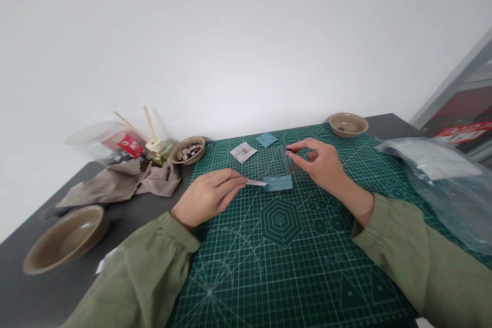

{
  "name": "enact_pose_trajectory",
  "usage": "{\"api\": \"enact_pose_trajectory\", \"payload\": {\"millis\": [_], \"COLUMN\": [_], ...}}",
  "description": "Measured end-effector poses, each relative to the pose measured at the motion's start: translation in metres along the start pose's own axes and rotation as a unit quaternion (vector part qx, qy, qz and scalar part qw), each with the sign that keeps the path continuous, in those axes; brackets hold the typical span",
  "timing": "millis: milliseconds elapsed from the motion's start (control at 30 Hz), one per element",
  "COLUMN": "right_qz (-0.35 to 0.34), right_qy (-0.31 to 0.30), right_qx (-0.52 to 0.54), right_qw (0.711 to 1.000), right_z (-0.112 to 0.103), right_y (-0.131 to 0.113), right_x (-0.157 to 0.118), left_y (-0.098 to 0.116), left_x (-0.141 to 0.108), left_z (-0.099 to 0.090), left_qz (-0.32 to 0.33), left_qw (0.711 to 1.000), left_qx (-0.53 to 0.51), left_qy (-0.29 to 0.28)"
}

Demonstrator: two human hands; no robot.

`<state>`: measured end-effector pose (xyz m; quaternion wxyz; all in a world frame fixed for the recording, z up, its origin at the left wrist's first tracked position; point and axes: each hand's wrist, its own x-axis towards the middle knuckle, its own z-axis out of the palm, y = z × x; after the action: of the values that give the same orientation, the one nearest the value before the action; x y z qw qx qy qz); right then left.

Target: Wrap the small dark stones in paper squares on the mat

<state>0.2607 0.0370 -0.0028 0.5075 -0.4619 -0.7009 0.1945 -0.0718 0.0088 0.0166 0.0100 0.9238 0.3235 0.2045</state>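
Observation:
My left hand (211, 193) pinches a thin white strip (255, 183), whose far end meets the left edge of a blue paper (279, 183) on the green cutting mat (246, 277). Between the thumb and forefinger of my right hand (317, 163) is a small dark piece (290, 150), held above the mat. Behind my hands lie a white packet with a grey pattern (243, 152) and a second blue paper (266, 139). Near my right fingertips, something clear and faint on the mat is hard to make out.
At the left stand a bowl of small discs (188, 150), a reed diffuser (158, 149), a cloth (111, 183) and a large brown bowl (67, 238). Another bowl (348, 125) sits at the back right, and a plastic bag (446, 179) lies at the right.

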Motion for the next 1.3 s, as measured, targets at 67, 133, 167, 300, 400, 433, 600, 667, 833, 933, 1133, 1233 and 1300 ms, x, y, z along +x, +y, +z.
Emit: {"api": "enact_pose_trajectory", "payload": {"millis": [67, 133, 167, 300, 400, 433, 600, 667, 833, 933, 1133, 1233, 1300], "right_qz": [0.000, 0.001, 0.001, -0.007, -0.005, -0.004, -0.001, -0.002, -0.009, -0.012, -0.009, -0.003, 0.003], "right_qy": [0.000, 0.000, 0.000, -0.006, -0.007, -0.008, -0.011, -0.009, -0.013, -0.012, -0.007, 0.005, 0.013], "right_qx": [0.003, 0.006, 0.006, 0.002, -0.002, -0.004, -0.007, -0.006, -0.002, -0.007, -0.002, 0.000, 0.005], "right_qw": [1.000, 1.000, 1.000, 1.000, 1.000, 1.000, 1.000, 1.000, 1.000, 1.000, 1.000, 1.000, 1.000], "right_z": [0.000, 0.001, 0.001, 0.000, 0.000, -0.001, -0.001, 0.000, 0.001, 0.000, -0.001, -0.002, -0.002], "right_y": [0.000, -0.001, -0.001, -0.002, -0.003, -0.003, -0.004, -0.003, -0.001, -0.002, -0.003, -0.003, -0.002], "right_x": [0.000, 0.000, 0.000, 0.000, 0.000, 0.001, 0.001, 0.001, 0.001, 0.001, 0.000, 0.000, 0.001], "left_y": [-0.003, -0.009, -0.014, -0.035, -0.050, -0.055, -0.057, -0.043, 0.012, 0.034, 0.039, 0.028, 0.018], "left_x": [-0.003, 0.000, 0.003, 0.020, 0.030, 0.032, 0.042, 0.045, 0.051, 0.055, 0.061, 0.062, 0.063], "left_z": [0.001, 0.004, 0.007, 0.023, 0.031, 0.032, 0.027, 0.023, 0.022, 0.027, 0.033, 0.018, -0.005], "left_qz": [-0.009, -0.070, -0.101, -0.133, -0.140, -0.142, -0.144, -0.136, -0.064, -0.032, -0.025, -0.028, -0.047], "left_qw": [0.999, 0.996, 0.993, 0.989, 0.988, 0.988, 0.988, 0.990, 0.997, 0.997, 0.997, 0.997, 0.995], "left_qx": [0.038, 0.051, 0.055, 0.056, 0.051, 0.049, 0.031, 0.020, -0.029, -0.041, -0.054, -0.069, -0.057], "left_qy": [-0.019, 0.005, 0.022, 0.035, 0.032, 0.033, 0.038, 0.036, -0.029, -0.059, -0.047, -0.004, 0.063]}}
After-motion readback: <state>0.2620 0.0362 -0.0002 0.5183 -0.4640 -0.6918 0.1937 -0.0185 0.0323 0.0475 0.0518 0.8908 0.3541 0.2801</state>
